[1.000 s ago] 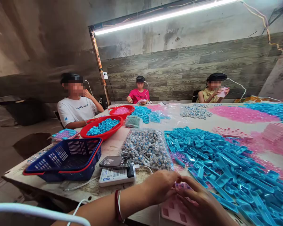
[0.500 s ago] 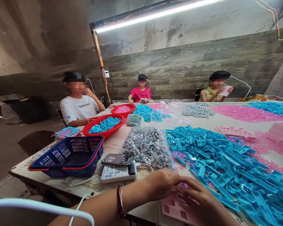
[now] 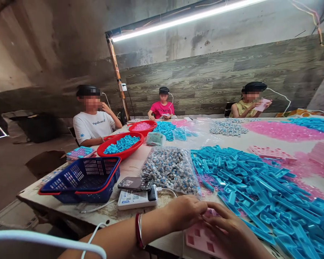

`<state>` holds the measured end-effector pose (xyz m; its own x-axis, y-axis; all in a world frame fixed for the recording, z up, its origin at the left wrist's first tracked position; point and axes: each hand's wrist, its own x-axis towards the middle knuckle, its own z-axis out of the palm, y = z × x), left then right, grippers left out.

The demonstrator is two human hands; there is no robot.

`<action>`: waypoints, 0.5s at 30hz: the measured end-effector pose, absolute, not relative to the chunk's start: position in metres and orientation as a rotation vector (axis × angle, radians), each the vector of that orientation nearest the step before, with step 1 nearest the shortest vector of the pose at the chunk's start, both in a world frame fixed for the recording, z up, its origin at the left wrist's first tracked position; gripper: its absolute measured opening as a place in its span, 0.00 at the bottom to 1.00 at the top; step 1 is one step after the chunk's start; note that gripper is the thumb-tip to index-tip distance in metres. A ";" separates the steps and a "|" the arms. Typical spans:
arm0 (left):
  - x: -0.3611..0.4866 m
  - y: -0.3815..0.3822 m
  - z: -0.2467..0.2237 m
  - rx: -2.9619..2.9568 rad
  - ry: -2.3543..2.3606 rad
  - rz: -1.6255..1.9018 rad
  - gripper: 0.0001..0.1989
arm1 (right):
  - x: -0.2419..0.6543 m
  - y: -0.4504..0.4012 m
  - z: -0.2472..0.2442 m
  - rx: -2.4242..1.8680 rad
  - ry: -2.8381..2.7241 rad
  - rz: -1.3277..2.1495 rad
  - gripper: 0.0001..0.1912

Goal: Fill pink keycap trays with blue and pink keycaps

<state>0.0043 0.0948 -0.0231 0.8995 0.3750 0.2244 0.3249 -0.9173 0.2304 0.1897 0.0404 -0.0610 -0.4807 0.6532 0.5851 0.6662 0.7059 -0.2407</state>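
Near the table's front edge, my left hand [image 3: 187,213] has its fingers pinched together, with a dark red band and a pale band on the wrist. My right hand [image 3: 229,225] meets it fingertip to fingertip, its fingers bent and close together. Whatever lies between the fingertips is too small and hidden to make out. Beneath both hands lies a pink tray [image 3: 198,239] with square openings, partly covered by my right hand. Just beyond them are a clear bag of grey and blue small parts [image 3: 170,169] and a large heap of blue plastic pieces [image 3: 259,194].
A dark blue basket [image 3: 83,180], a phone [image 3: 135,183] on a white box [image 3: 136,200] and red bowls [image 3: 120,145] stand at the left. Pink pieces [image 3: 286,130] and pink trays [image 3: 271,152] lie at the right. Three people sit across the table. A white cable crosses the lower left.
The view has shifted slightly, so the table's things appear a little further right. Both hands stay together over the pink tray, with only slight finger movement.
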 end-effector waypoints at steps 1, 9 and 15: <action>0.004 0.094 -0.023 2.892 0.550 0.382 0.11 | 0.189 0.040 -0.060 -1.016 -2.233 -0.022 0.13; 0.007 0.092 -0.020 2.903 0.631 0.380 0.11 | 0.194 0.041 -0.057 -1.090 -2.232 0.107 0.13; 0.002 0.092 -0.018 2.803 0.733 0.399 0.11 | 0.196 0.044 -0.061 -1.077 -2.221 0.140 0.11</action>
<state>0.0023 0.0919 -0.0183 0.8388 0.5045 0.2046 0.4457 -0.8522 0.2743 0.1961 0.0436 -0.0606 -0.4458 0.7332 0.5136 0.6630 0.6559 -0.3609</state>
